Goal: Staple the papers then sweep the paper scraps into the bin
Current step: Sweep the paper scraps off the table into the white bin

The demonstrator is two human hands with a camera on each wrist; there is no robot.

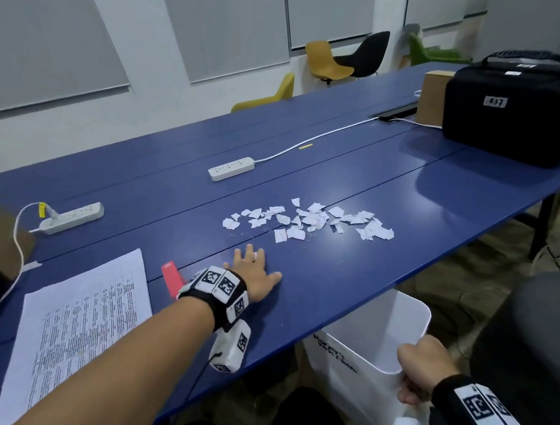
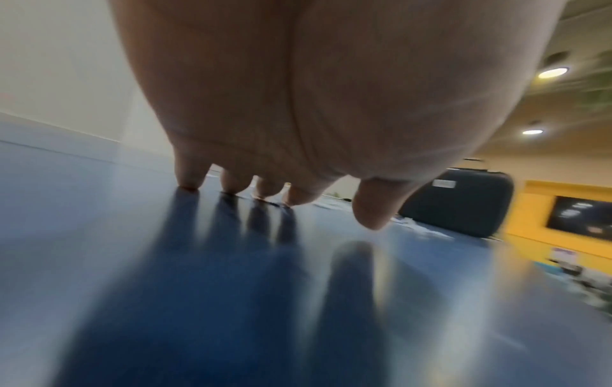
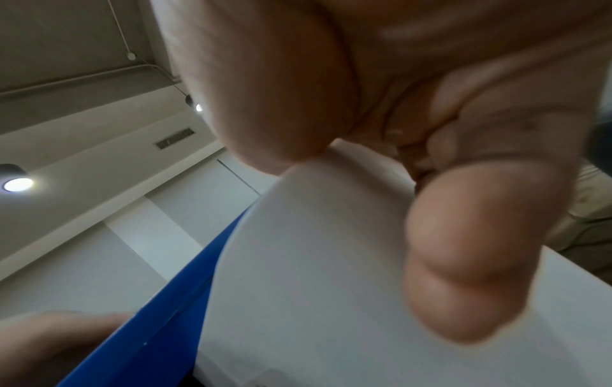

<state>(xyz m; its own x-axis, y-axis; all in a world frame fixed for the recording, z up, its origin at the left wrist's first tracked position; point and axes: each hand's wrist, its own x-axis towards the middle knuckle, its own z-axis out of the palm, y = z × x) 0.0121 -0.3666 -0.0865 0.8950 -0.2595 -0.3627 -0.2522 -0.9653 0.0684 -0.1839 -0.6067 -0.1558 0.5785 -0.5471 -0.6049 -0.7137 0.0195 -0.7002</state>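
The left hand point(image 1: 256, 276) is lying spread flat on the glossy blue table point(image 1: 359, 171) near torn paper scraps point(image 1: 308, 222); the right hand point(image 1: 422, 367) is gripping the smooth white bin point(image 1: 407, 326) rim.

Left hand flat and spread, right hand gripping.

Left arm stretched forward, left hand point(image 1: 257, 276) palm down, fingers point(image 2: 189, 176) straight and splayed with tips touching the surface below, thumb point(image 2: 376, 206) raised and out to the right. Right hand point(image 1: 422, 369) lower and nearer the body, right of the left forearm, knuckles up, fingers point(image 3: 470, 261) curled over a thin white rim with thumb point(image 3: 265, 104) opposite. Marker-covered bands on both wrists.
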